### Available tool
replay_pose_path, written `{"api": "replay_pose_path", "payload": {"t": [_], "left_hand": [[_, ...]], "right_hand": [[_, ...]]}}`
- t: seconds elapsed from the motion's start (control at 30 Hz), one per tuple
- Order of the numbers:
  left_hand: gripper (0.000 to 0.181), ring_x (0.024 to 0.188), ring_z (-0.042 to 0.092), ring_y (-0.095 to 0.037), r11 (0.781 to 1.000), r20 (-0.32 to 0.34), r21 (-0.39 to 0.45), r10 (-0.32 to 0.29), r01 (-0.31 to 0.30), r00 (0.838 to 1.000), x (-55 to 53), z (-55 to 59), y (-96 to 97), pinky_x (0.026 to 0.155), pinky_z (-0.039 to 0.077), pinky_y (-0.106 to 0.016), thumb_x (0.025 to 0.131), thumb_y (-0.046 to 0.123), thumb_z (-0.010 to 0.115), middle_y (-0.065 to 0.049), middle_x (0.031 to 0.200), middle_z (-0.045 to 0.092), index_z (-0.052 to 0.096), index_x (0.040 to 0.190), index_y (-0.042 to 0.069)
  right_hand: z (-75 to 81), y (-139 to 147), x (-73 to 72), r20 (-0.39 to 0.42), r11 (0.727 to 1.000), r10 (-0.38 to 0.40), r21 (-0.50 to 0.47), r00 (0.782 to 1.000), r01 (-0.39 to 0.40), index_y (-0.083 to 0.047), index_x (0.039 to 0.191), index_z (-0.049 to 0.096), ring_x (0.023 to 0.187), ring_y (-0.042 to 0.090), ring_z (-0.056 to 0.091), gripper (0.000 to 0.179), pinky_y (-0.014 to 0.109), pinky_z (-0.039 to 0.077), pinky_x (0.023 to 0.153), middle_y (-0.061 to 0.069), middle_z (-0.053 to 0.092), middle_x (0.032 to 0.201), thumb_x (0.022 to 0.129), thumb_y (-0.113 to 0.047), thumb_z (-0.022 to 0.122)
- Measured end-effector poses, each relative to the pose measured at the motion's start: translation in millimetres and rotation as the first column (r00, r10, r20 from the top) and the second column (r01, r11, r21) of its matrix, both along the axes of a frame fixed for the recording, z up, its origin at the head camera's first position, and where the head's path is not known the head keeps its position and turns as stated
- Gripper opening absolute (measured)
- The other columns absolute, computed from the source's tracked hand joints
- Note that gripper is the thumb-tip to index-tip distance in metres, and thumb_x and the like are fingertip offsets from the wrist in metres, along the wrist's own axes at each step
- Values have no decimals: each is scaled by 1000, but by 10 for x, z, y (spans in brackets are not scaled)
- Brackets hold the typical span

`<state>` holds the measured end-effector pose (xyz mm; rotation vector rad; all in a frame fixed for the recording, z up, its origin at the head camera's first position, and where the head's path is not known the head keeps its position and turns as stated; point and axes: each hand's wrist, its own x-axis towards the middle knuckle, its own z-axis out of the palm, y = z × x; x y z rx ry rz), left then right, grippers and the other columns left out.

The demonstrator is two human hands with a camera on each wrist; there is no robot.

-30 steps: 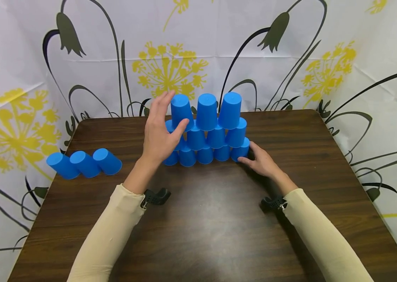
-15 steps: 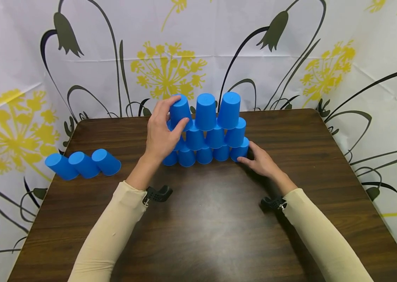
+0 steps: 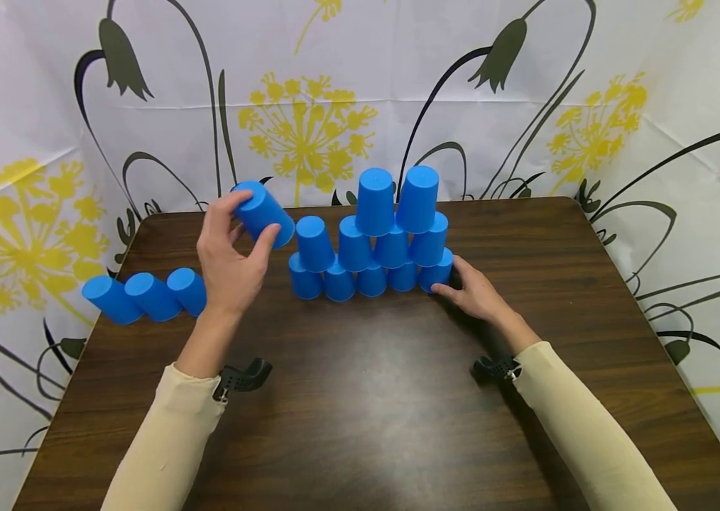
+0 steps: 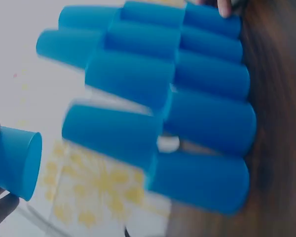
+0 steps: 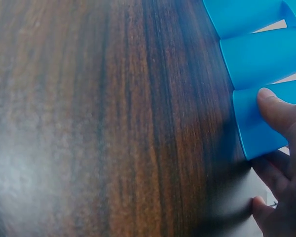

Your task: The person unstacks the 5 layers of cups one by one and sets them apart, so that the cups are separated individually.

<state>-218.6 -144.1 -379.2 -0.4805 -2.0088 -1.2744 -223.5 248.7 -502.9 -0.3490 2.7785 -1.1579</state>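
Observation:
My left hand (image 3: 230, 268) grips an upside-down blue plastic cup (image 3: 268, 216) between thumb and fingers, tilted in the air left of the pyramid. In the left wrist view this held cup (image 4: 15, 160) is apart from the stacked ones. The pyramid has several cups in its bottom and middle rows, all mouth down. Two cups stand on top, one in the centre (image 3: 375, 202) and one to its right (image 3: 418, 200). At the bottom right corner, my right hand (image 3: 478, 292) holds the end cup (image 3: 434, 275), thumb on its front and fingers behind.
Three more blue cups (image 3: 152, 297) stand upside down in a row at the table's left, the rightmost partly behind my left wrist. The brown wooden table (image 3: 385, 404) meets a flower-patterned cloth (image 3: 360, 64) at its back edge.
My left hand has closed round the top row's left cup, lifted it off and carried it leftward, tilting it. The right hand stays at the bottom right cup.

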Motion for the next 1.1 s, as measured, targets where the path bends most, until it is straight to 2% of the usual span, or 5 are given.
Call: {"api": "replay_pose_path", "payload": {"t": [0.2, 0.4, 0.53, 0.77, 1.1], "left_hand": [[51, 121, 55, -29, 985, 99, -29, 170, -168, 980, 134, -353, -405, 96, 47, -58, 86, 9, 75, -14, 131, 55, 55, 133, 12], [52, 115, 54, -39, 964, 203, -155, 245, -216, 948, 196, -829, -619, 93, 47, -61, 85, 12, 76, -23, 126, 53, 53, 132, 9], [51, 111, 53, -42, 943, 263, -219, 306, -252, 915, 201, -1038, -686, 92, 44, -63, 84, 10, 77, -25, 123, 52, 52, 128, 7], [50, 119, 50, -47, 919, 395, -305, 362, -252, 844, 213, -1126, -709, 96, 38, -69, 86, 12, 75, -24, 128, 50, 48, 129, 8], [51, 122, 49, -45, 915, 437, -312, 378, -256, 817, 199, -1168, -721, 101, 37, -66, 88, 12, 74, -23, 133, 48, 46, 130, 9]], "right_hand": [[-2, 5, 3, -8, 1000, 2, -5, 1000, -2, -8, 150, 32, 135, 39, 41, 72, 59, 32, 109, 18, 44, 148, 93, -36, 66], [-9, 4, -1, -10, 1000, 5, -3, 1000, -5, -8, 150, 32, 135, 39, 41, 72, 59, 32, 109, 18, 44, 148, 93, -36, 66], [-26, 3, -6, -10, 1000, 3, 5, 1000, -3, -8, 150, 32, 135, 38, 41, 72, 59, 31, 109, 17, 44, 148, 94, -36, 66], [-48, 12, -6, -9, 1000, -11, 11, 1000, 11, -9, 150, 32, 136, 38, 40, 71, 59, 31, 110, 17, 44, 148, 94, -35, 66], [-48, 6, -11, -1, 1000, -17, 11, 1000, 17, -10, 151, 32, 136, 37, 40, 71, 59, 32, 109, 16, 43, 148, 94, -35, 66]]}}
